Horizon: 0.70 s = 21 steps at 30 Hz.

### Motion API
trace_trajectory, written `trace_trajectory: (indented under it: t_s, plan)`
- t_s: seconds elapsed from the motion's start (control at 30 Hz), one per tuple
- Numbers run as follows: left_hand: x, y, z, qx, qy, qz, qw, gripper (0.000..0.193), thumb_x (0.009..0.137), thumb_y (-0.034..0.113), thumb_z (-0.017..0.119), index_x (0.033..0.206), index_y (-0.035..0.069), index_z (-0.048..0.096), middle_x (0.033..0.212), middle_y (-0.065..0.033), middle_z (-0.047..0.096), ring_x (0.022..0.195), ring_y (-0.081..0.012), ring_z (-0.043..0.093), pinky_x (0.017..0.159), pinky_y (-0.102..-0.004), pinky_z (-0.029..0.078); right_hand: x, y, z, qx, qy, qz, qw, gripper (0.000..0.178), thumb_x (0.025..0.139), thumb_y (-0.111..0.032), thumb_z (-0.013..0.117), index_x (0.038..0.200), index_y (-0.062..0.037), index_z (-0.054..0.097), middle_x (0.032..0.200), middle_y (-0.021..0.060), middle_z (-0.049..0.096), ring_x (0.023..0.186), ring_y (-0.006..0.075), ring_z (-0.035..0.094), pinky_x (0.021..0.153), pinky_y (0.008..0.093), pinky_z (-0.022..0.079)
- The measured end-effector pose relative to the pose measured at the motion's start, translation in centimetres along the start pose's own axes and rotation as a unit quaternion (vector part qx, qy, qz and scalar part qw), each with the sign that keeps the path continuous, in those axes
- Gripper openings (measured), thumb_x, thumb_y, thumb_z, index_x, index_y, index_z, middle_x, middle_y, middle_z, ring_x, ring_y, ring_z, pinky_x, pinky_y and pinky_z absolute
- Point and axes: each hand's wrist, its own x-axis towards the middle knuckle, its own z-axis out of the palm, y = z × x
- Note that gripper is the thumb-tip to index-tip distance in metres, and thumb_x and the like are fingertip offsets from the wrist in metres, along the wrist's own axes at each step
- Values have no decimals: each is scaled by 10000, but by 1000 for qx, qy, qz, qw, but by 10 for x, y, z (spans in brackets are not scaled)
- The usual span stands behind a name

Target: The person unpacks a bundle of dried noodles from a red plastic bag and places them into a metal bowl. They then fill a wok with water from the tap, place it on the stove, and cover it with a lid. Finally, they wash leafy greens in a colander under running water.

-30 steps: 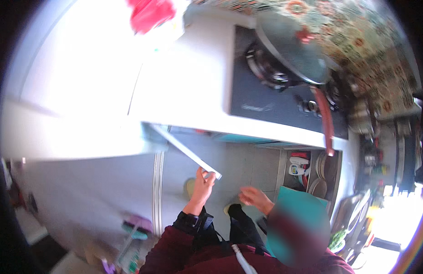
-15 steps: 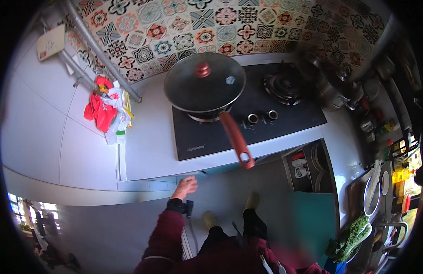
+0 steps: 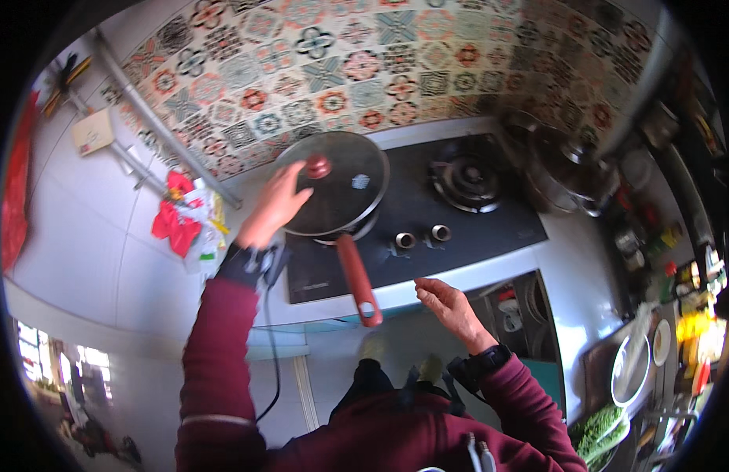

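Observation:
A frying pan's glass lid (image 3: 333, 200) with a red knob (image 3: 318, 166) covers the pan on the left burner. The pan's red handle (image 3: 355, 275) points toward me, past the counter's front edge. My left hand (image 3: 276, 203) is over the lid's left side, thumb and fingers apart around the near-left of the knob. Whether it touches the knob I cannot tell. My right hand (image 3: 452, 313) hovers in front of the counter edge, right of the handle, fingers loosely stretched and holding nothing. Two stove knobs (image 3: 422, 237) lie beyond it.
The black gas stove (image 3: 490, 228) has a second burner (image 3: 468, 179) at right. A lidded pot (image 3: 565, 169) stands beside it. Red and white plastic bags (image 3: 179, 224) hang at left. Below the counter a drawer (image 3: 529, 307) stands out; leafy greens (image 3: 600, 433) lie at lower right.
My left hand has moved up from below the counter to the pan lid. My right hand has come into view. The view has shifted, and the lid still covers the pan.

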Motion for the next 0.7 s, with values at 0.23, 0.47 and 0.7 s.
trace_trajectory:
  t_s: [0.23,0.47,0.7]
  plan:
    - [80,-46,44,93,-177,-55,978,352,754,323,693,985,69,614,858,-155,636,874,-368,614,746,-443,480,56,-34,50,-22,-98,72,992,668,925,-361,626,1398,39,378,1235,164,574,1119,211,555,954,314,443]
    - [79,-73,31,-54,-98,34,993,344,735,229,749,1009,63,624,824,-100,636,754,-249,630,652,-371,492,96,-53,70,-27,-142,92,985,801,865,-324,706,1438,22,265,1127,199,620,1046,225,592,914,325,464]
    - [-37,-97,-116,-380,7,-179,907,275,839,13,672,1098,34,579,784,53,523,685,-34,490,552,-189,402,120,-62,77,-38,-139,144,979,760,839,-249,721,1406,27,296,1095,189,623,965,226,623,881,333,490]
